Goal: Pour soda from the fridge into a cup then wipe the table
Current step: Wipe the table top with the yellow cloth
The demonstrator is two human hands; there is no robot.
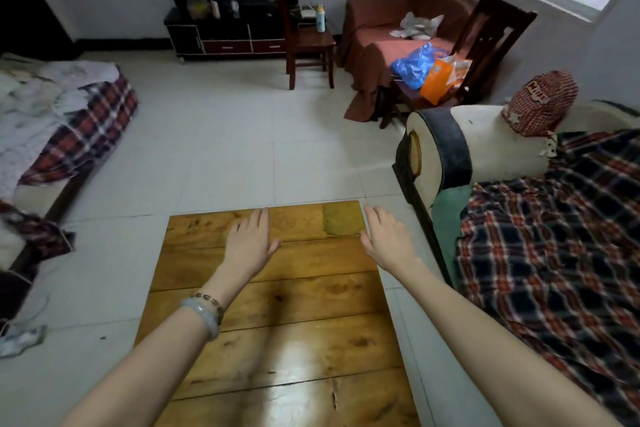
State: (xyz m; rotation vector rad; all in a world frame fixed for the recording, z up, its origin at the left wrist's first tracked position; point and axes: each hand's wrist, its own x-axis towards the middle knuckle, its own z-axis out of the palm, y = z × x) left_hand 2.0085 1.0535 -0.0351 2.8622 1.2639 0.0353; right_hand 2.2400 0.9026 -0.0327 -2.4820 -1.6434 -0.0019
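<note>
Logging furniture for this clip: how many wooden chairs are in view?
2. One chair stands by the dark cabinet at the back, bottle on its seat; the other chair, right, beside the draped sofa, carries bags. Others may be out of view.

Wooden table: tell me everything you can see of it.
The wooden table is made of wide honey-brown planks with dark knots and seams, glossy where light reflects. It stands on pale floor tiles beside a sofa. A yellow-green cloth lies flat on its far right corner. The left hand is spread over its far end, the right hand at its right edge; contact unclear.
</note>
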